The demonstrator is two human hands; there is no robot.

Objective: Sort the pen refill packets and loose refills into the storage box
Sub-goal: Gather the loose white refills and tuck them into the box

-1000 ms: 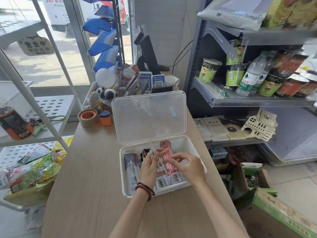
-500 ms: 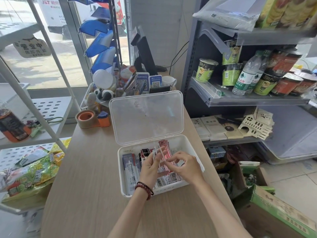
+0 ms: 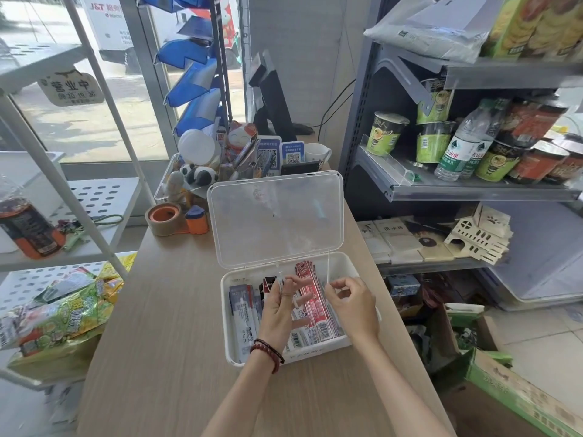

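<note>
As left hand (image 3: 277,305) and right hand (image 3: 355,302) pinch faint refills (image 3: 328,266), they partly hide packets (image 3: 321,323)

The left hand (image 3: 277,307) covered the middle packets in the storage box (image 3: 226,313), so I couldn't tell how many lay beneath it. The clear refills (image 3: 280,279) it gripped were too faint to count. The single refill (image 3: 328,266) pinched by the right hand (image 3: 353,302) was barely a line against the lid (image 3: 274,222). Print on the red packets (image 3: 315,305) was too small to read. Both forearms and the counter (image 3: 164,342) ran off the bottom edge. The green boxes (image 3: 536,23) at the upper right were blurred and cropped.
</note>
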